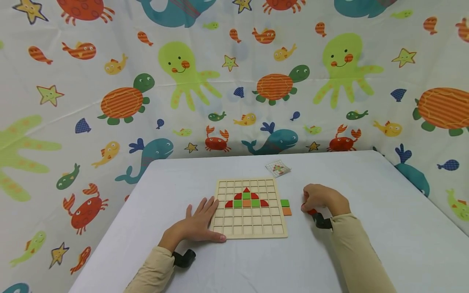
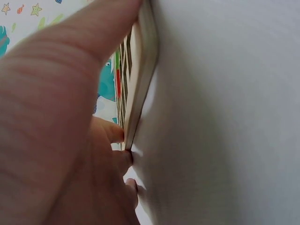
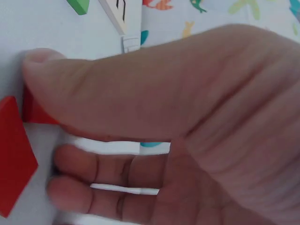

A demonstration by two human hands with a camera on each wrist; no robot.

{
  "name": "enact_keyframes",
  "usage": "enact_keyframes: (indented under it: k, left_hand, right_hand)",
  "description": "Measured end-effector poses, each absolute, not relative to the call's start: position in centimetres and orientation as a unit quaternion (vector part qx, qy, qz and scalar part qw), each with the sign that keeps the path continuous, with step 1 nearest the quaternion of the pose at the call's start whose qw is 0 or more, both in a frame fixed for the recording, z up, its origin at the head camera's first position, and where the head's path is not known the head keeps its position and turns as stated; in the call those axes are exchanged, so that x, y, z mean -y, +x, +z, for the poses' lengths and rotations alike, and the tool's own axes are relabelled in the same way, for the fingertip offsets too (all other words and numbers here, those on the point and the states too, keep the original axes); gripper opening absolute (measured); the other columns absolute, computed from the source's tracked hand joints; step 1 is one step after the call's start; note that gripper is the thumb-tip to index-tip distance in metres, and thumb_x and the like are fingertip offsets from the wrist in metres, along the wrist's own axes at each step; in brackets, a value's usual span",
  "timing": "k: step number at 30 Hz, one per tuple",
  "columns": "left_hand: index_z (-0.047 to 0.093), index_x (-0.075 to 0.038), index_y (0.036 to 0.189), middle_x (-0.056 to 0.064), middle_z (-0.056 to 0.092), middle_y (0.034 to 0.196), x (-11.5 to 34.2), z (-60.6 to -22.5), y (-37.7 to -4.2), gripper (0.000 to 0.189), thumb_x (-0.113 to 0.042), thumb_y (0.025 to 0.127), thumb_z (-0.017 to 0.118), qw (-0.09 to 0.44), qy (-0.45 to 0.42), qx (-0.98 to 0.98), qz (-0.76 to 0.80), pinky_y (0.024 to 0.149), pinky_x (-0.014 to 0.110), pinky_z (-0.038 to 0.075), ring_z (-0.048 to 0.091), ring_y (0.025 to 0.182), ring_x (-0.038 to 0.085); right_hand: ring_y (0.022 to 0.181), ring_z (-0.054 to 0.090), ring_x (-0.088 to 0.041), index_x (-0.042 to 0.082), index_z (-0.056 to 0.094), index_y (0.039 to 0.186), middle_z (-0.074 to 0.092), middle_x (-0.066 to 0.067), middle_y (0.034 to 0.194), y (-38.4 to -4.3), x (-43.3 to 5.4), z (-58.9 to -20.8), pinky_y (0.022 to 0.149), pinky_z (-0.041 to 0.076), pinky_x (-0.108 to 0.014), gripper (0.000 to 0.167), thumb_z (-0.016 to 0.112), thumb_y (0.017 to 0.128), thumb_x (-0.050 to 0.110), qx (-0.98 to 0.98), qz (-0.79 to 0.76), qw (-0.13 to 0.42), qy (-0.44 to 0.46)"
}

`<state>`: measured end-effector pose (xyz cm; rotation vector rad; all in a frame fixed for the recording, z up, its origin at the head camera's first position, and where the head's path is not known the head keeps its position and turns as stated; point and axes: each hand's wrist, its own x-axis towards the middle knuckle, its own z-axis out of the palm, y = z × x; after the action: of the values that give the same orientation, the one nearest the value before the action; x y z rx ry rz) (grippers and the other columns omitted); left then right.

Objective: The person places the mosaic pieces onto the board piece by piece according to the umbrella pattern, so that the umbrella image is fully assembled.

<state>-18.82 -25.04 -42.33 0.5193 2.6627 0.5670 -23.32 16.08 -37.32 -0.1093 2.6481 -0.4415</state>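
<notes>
My left hand (image 1: 198, 224) lies with fingers spread along the left side of a wooden grid board (image 1: 227, 232). Its thumb is over the near edge, and the board's side (image 2: 145, 70) runs beside the fingers in the left wrist view. Red, green and orange tiles form a stepped, peaked shape on the grid, a red triangle (image 1: 246, 190) on top. To the right of the board, my right hand (image 1: 324, 198) pinches a red tile (image 3: 36, 111) low at the table, its thumb covering much of it. Another red piece (image 3: 14, 157) lies close by.
A green tile (image 1: 284, 203) and an orange tile (image 1: 287, 211) lie against the board's right edge. Behind the board is a small printed card (image 1: 278, 167) with a coloured pattern. A sea-animal cloth (image 1: 234, 89) hangs beyond the white table (image 1: 176, 179).
</notes>
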Motion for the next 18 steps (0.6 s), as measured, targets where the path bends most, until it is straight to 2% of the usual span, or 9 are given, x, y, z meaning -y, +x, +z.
enact_keyframes:
  k: [9, 18]
  left_hand:
    - [0.019, -0.006, 0.171, 0.017, 0.007, 0.179, 25.05, -42.46, -18.81, 0.125, -0.065, 0.081, 0.084, 0.185, 0.184, -0.944, 0.2, 0.12, 0.075, -0.005, -0.001, 0.163, 0.041]
    - [0.019, -0.006, 0.171, 0.017, 0.008, 0.179, 25.04, -42.45, -18.91, 0.125, -0.066, 0.082, 0.083, 0.185, 0.185, -0.946, 0.194, 0.12, 0.075, -0.005, -0.002, 0.163, 0.04]
  right_hand:
    - [0.085, 0.058, -0.026, 0.007, 0.064, 0.094, 0.06, -0.008, 0.087, -23.77, -16.1, -38.1, 0.076, 0.05, -0.039, 0.025, 0.084, 0.093, 0.022, -0.958, -0.169, 0.228, -0.045]
    - [0.084, 0.057, -0.025, 0.007, 0.063, 0.095, 0.059, -0.009, 0.087, -23.67, -15.99, -38.17, 0.073, 0.048, -0.036, 0.023, 0.083, 0.091, 0.014, -0.955, -0.175, 0.234, -0.047]
